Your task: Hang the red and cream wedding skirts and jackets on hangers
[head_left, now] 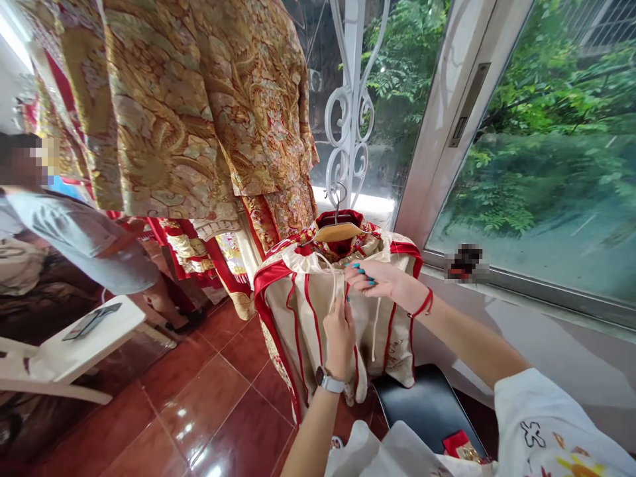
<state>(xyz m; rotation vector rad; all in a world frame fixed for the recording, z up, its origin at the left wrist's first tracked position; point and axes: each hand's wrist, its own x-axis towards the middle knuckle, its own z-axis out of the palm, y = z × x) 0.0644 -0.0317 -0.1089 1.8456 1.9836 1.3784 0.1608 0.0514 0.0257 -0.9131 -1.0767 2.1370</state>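
A cream garment bag with red trim (298, 311) hangs on a wooden hanger (334, 232) hooked to white window ironwork (348, 112). A red and gold garment shows at its gathered neck. My right hand (378, 279), with teal nails and a red wrist cord, pinches the white drawstring (334, 275) at the bag's top. My left hand (338, 334), wearing a watch, is closed around the same drawstring lower down, against the bag's front.
Gold embroidered robes (189, 106) hang at upper left. Another person in grey (74, 232) bends at the left beside a white chair (74, 344) holding a phone. A black stool (427, 404) stands below the bag. Red floor tiles (209, 411); window (536, 146) to the right.
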